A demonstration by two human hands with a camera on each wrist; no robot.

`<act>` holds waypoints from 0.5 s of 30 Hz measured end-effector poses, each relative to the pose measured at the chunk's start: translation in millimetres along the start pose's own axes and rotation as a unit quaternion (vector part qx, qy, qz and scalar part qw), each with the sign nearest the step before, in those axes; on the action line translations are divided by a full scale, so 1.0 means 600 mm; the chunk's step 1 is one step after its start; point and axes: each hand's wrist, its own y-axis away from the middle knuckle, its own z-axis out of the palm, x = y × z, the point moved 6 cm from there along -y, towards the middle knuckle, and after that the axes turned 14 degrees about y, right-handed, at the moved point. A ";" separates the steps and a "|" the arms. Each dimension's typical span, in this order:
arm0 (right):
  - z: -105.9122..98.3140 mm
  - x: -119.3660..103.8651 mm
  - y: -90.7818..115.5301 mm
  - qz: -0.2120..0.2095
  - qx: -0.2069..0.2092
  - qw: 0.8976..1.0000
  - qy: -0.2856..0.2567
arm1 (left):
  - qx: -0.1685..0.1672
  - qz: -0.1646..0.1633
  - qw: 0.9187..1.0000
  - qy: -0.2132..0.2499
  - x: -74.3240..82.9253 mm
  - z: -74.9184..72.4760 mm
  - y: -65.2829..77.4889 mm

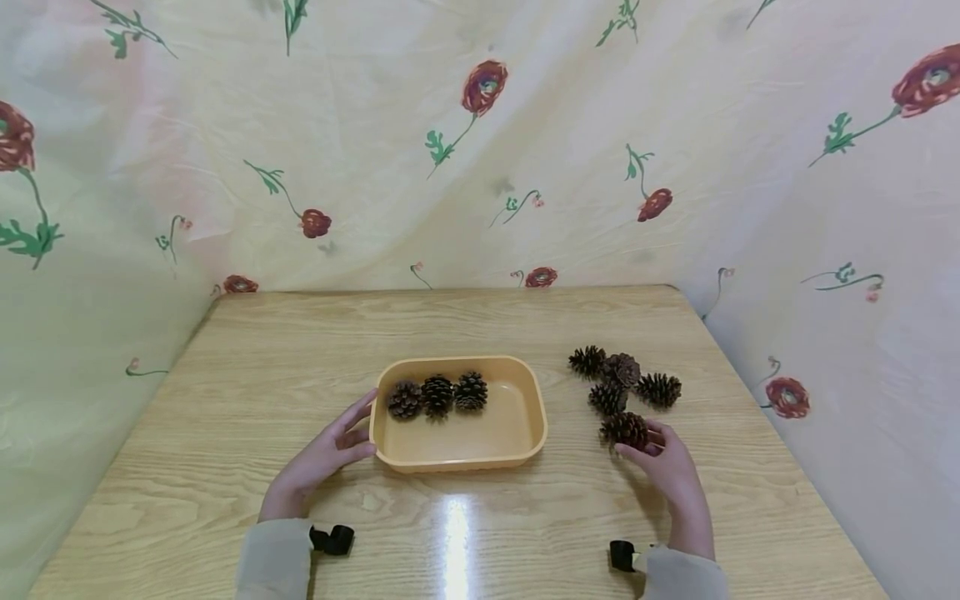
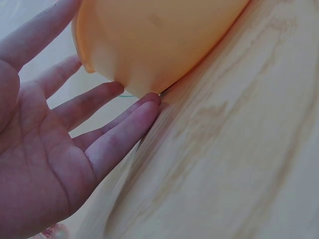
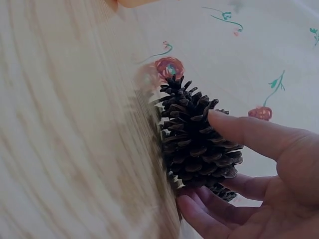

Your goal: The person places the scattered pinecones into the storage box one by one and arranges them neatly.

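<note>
A pale orange rectangular plastic tray (image 1: 465, 461) sits mid-table with 3 brown pine cones (image 1: 437, 395) along its back left. Beside its left end is my left hand (image 1: 335, 450), fingers spread and fairly straight, fingertips at the tray's wall (image 2: 159, 45). On the right, my right hand (image 1: 670, 467) holds a pine cone (image 1: 624, 429), thumb on one side and fingers on the other. In the right wrist view this pine cone (image 3: 199, 139) is close to the tabletop; whether it touches cannot be told.
Several more pine cones (image 1: 619, 370) lie clustered on the wood-grain table (image 1: 300, 350) just behind my right hand. A flower-printed cloth (image 1: 390, 125) hangs behind the table and along both sides. Small black wrist cameras (image 1: 341, 540) are strapped at both cuffs.
</note>
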 end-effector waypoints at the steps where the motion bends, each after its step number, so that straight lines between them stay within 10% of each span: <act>1: 0.000 0.000 0.000 0.001 0.003 1.000 0.002 | 0.001 -0.001 1.000 0.000 0.000 0.000 0.000; 15: -0.015 -0.005 0.010 0.013 0.034 0.999 0.008 | 0.013 -0.015 1.000 -0.011 -0.001 -0.002 0.000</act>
